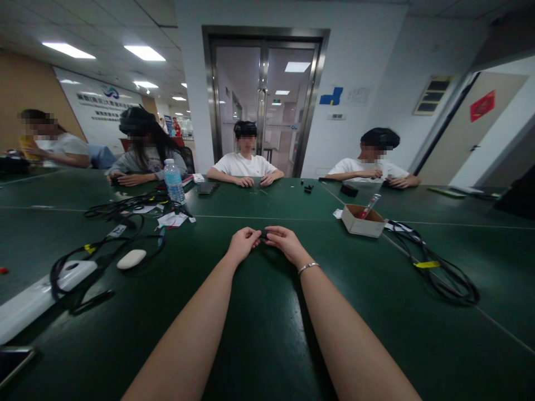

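Note:
My left hand (243, 243) and my right hand (284, 241) rest together on the dark green table (267, 312), fingertips meeting over a small dark object (263, 235). Both hands pinch it from either side; most of it is hidden by the fingers. A thin bracelet (308, 268) circles my right wrist. Both forearms stretch out from the bottom of the view.
A small cardboard box (361, 220) with a red-capped tube stands to the right, a black cable coil (443, 273) beyond it. On the left lie tangled cables (104, 245), a white oval piece (131, 259), a power strip (37, 298) and a water bottle (174, 181). Several people sit across the table.

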Tool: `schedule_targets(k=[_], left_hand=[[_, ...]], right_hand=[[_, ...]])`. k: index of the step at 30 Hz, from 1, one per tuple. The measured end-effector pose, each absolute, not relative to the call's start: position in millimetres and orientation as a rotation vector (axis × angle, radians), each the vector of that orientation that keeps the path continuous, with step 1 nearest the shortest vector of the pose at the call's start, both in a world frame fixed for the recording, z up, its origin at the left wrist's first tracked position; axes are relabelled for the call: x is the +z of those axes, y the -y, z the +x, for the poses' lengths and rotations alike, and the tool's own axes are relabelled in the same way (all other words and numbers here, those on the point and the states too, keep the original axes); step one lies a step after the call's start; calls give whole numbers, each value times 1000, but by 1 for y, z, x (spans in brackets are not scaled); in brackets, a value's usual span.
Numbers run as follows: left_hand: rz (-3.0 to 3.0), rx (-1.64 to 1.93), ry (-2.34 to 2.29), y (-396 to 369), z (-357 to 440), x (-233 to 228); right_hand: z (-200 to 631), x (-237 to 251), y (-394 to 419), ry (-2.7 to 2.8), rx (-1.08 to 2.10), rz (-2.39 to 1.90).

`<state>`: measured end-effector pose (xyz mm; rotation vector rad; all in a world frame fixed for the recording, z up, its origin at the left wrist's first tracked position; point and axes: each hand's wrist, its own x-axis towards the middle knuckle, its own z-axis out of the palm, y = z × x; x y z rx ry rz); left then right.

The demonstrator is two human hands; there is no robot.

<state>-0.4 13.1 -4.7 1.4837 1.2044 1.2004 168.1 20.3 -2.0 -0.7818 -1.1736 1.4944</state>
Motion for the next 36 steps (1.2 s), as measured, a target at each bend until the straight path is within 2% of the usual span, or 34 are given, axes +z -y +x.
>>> schedule_targets(k=[36], left_hand=[[1544, 1113, -1513, -9, 4, 4]], right_hand=[[165, -5, -21, 1286, 1380, -823]])
